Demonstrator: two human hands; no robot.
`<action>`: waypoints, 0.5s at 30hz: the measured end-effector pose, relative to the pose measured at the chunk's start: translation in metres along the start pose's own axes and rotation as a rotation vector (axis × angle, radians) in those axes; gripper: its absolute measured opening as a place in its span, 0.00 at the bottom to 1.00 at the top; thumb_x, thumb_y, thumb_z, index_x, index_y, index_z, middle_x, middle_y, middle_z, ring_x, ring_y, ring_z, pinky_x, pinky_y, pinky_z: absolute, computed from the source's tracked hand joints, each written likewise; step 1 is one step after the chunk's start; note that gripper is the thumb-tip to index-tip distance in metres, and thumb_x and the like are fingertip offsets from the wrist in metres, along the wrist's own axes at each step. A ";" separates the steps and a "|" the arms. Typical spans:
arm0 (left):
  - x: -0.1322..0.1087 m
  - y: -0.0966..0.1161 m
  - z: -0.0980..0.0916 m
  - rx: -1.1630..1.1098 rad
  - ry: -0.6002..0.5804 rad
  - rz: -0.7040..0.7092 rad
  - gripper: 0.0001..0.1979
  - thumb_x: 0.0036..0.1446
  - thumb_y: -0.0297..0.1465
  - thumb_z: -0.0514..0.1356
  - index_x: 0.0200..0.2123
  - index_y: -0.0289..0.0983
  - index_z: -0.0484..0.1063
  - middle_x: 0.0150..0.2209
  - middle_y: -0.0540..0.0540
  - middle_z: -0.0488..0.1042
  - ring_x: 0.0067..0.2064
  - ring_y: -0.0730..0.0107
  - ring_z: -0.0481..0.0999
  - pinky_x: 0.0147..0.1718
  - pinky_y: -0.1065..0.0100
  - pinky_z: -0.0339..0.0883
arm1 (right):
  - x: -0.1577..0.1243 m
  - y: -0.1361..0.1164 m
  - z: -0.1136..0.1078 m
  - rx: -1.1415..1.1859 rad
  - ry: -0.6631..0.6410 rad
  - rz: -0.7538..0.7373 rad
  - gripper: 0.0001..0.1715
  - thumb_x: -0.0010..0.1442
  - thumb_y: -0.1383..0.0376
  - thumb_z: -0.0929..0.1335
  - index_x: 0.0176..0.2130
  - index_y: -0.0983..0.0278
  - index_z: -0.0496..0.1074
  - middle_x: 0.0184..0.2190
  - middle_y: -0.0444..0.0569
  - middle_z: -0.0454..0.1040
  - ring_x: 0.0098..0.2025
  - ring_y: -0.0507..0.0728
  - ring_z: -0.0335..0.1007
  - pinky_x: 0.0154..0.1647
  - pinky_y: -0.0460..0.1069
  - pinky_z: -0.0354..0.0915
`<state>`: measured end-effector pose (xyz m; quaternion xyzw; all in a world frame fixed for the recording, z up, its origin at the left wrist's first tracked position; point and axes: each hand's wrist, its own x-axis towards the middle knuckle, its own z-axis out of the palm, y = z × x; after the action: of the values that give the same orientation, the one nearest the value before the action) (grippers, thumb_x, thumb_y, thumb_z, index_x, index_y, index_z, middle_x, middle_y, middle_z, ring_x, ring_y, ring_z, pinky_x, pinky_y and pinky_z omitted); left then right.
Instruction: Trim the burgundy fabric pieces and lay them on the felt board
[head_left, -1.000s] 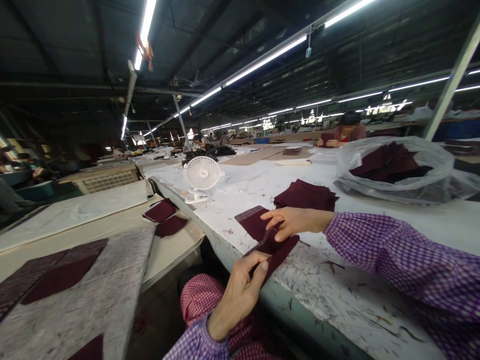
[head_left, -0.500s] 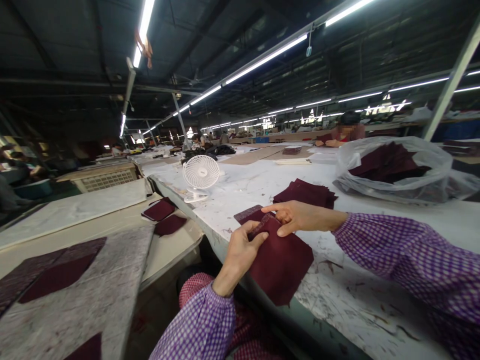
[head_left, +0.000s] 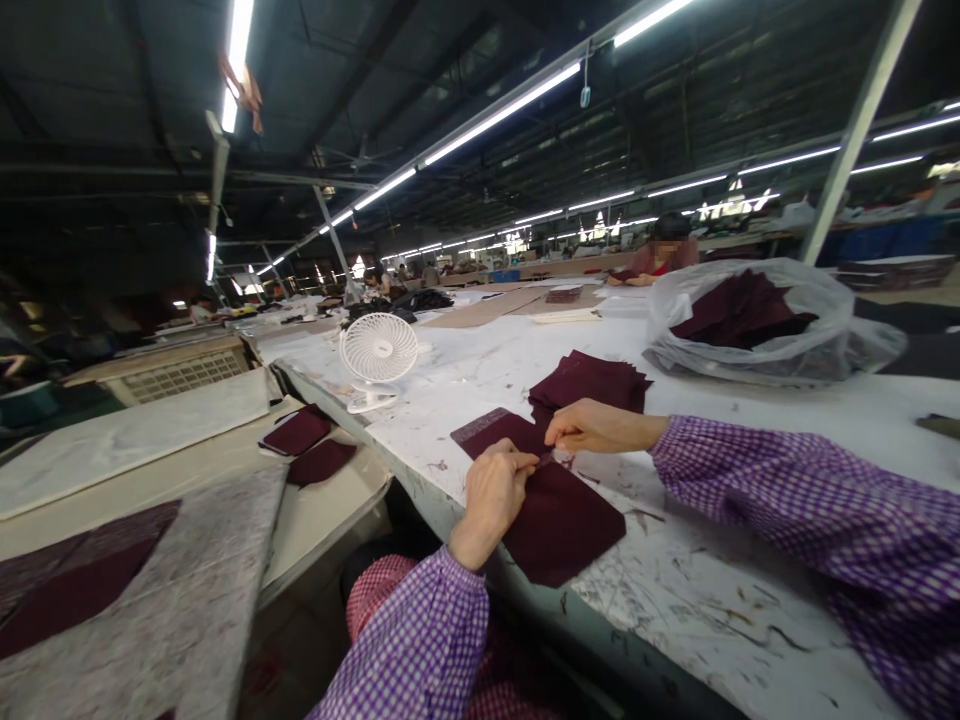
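Note:
A maroon fabric piece (head_left: 566, 530) with cut corners lies at the near edge of the white table, partly hanging over it. My left hand (head_left: 496, 492) is closed on its upper edge, thumb and forefinger pinching. From the other side my right hand (head_left: 596, 427) pinches the same edge, fingers curled; the exact spot between the fingertips is too small to make out. Just beyond lies another maroon piece (head_left: 491, 432) with a speckled grey strip along its end. Behind my right hand sits a fanned stack of maroon pieces (head_left: 592, 382).
A small white fan (head_left: 379, 350) stands left on the table (head_left: 720, 480). At right, a clear plastic bag (head_left: 817, 350) holds more maroon pieces. Lower left, a grey board (head_left: 202, 570) and a cream surface (head_left: 330, 530) carry cut pieces. A co-worker (head_left: 660, 255) sits across the table.
The fabric piece has come down flatter onto the table. Both hands have shifted to its upper edge, my left fingers curling over it and my right forefinger drawn in. The view has turned slightly right.

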<state>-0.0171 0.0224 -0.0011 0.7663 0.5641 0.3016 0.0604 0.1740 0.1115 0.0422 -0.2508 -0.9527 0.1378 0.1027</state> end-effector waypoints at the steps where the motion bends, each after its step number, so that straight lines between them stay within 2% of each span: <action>1: -0.001 -0.001 0.000 0.001 0.002 0.007 0.11 0.57 0.27 0.57 0.37 0.44 0.78 0.32 0.50 0.72 0.36 0.71 0.71 0.35 0.71 0.62 | 0.001 0.001 0.002 -0.020 0.003 -0.022 0.13 0.55 0.69 0.63 0.37 0.67 0.74 0.32 0.49 0.76 0.31 0.53 0.70 0.34 0.45 0.62; 4: -0.001 -0.002 0.001 -0.001 -0.003 0.022 0.11 0.57 0.27 0.57 0.37 0.45 0.78 0.32 0.50 0.72 0.36 0.72 0.71 0.35 0.71 0.61 | 0.001 -0.002 0.005 -0.067 0.012 -0.060 0.11 0.56 0.69 0.63 0.37 0.68 0.74 0.31 0.49 0.75 0.31 0.52 0.69 0.34 0.45 0.61; 15: -0.003 0.000 -0.001 0.007 -0.005 0.031 0.11 0.58 0.27 0.56 0.37 0.45 0.78 0.33 0.50 0.72 0.38 0.70 0.70 0.37 0.70 0.62 | -0.002 -0.011 0.010 -0.249 0.024 -0.055 0.05 0.57 0.68 0.65 0.33 0.64 0.72 0.32 0.46 0.71 0.31 0.52 0.66 0.32 0.45 0.56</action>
<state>-0.0184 0.0195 -0.0016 0.7758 0.5531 0.2987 0.0545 0.1681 0.0996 0.0358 -0.2370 -0.9676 0.0126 0.0861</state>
